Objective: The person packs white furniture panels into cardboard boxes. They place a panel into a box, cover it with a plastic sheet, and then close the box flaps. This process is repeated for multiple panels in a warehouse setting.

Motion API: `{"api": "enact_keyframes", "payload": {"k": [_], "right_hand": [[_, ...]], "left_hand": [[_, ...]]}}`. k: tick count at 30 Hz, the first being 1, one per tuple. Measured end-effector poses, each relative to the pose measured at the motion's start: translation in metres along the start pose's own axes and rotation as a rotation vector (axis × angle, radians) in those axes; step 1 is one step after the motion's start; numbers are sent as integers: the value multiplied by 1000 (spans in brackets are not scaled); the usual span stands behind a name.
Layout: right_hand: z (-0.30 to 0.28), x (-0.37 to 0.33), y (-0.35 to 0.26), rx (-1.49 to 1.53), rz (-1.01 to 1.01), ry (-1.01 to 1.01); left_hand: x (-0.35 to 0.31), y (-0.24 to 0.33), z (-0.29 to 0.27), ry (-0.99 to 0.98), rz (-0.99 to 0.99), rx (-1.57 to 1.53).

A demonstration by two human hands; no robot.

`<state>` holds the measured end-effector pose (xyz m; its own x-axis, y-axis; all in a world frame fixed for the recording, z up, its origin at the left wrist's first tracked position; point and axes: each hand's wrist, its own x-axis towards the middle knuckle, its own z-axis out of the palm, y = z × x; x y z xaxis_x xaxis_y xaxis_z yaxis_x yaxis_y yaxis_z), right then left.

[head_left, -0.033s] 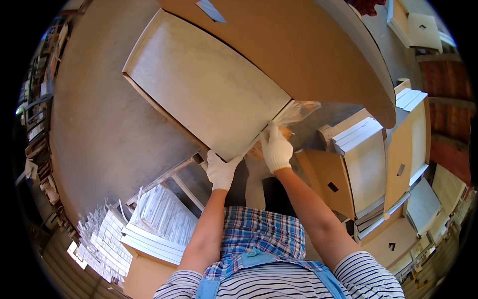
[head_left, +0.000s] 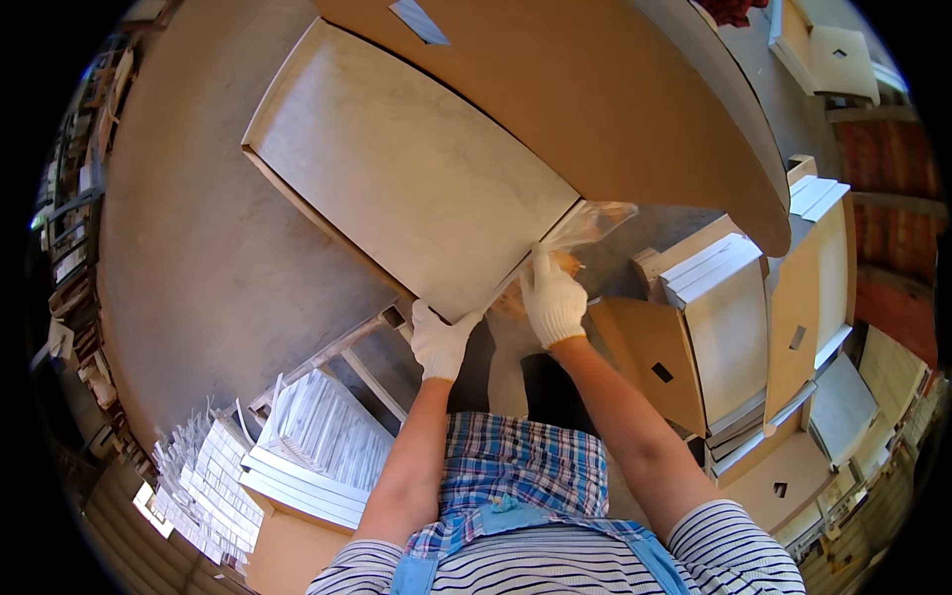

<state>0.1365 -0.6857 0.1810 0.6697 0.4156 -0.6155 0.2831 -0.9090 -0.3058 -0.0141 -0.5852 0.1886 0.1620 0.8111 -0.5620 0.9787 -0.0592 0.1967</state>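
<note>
A pale, faintly mottled flat panel [head_left: 416, 169] lies inside an opened cardboard box [head_left: 322, 230], whose large brown lid [head_left: 585, 109] stands up along the far right side. My left hand [head_left: 441, 340], in a white knitted glove, grips the box's near corner, its thumb stretched along the near edge. Also gloved, my right hand [head_left: 553, 297] rests farther right on that edge, forefinger extended at the panel's rim and the other fingers curled. What those curled fingers hold is hidden. Clear plastic film [head_left: 593, 222] sticks out at the right corner, just past my right hand.
Close on my left is a stack of white-grey strips [head_left: 322, 436] in a carton, beside a frame of bars [head_left: 372, 377]. Opened cartons with pale panels [head_left: 729, 327] stand at my right. Concrete floor [head_left: 218, 268] stretches left toward racks [head_left: 74, 238].
</note>
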Motion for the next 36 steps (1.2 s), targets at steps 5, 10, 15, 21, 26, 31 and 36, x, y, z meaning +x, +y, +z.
{"api": "enact_keyframes", "payload": {"k": [5, 10, 15, 21, 26, 31, 36], "right_hand": [[-2, 20, 31, -286, -481, 288], [-6, 45, 38, -235, -912, 534], [7, 32, 17, -254, -890, 429], [44, -17, -3, 0, -920, 325], [45, -14, 72, 303, -210, 364], [60, 74, 211, 54, 169, 284], [72, 166, 225, -123, 335, -29]], "left_hand": [[10, -11, 9, 20, 110, -63], [18, -20, 9, 58, 127, -122], [59, 1, 10, 128, -126, -373], [41, -19, 10, 82, 281, 51], [60, 26, 24, 193, 610, 273], [80, 41, 37, 171, 644, 270], [86, 36, 33, 108, 566, 296]]}}
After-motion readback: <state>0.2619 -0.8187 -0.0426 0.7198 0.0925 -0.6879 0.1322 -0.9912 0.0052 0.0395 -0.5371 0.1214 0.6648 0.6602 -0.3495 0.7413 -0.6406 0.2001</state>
